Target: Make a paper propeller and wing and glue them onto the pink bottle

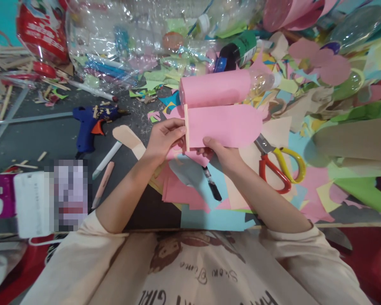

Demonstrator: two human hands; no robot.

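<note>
A pink sheet of paper [224, 126], straight on the left and rounded on the right, is held flat between my hands. A thin wooden stick [186, 127] runs upright along its left edge. My left hand [167, 137] pinches the stick, thumb against its side. My right hand [219, 152] grips the paper's lower edge, with the thumb on top and the fingers partly hidden underneath. Just beyond the sheet lies a plastic bottle wrapped in pink paper [216, 87], its neck pointing right. Scissors with red and yellow handles [276, 163] rest to the right, their blades partly covered.
A blue glue gun [87, 127] lies to the left, near a white marker [106, 160] and a craft stick [127, 137]. A black pen [212, 184] rests on coloured paper before me. Plastic bottles [238, 51] and paper scraps crowd the back and right. A white power bank-like box [33, 203] sits front left.
</note>
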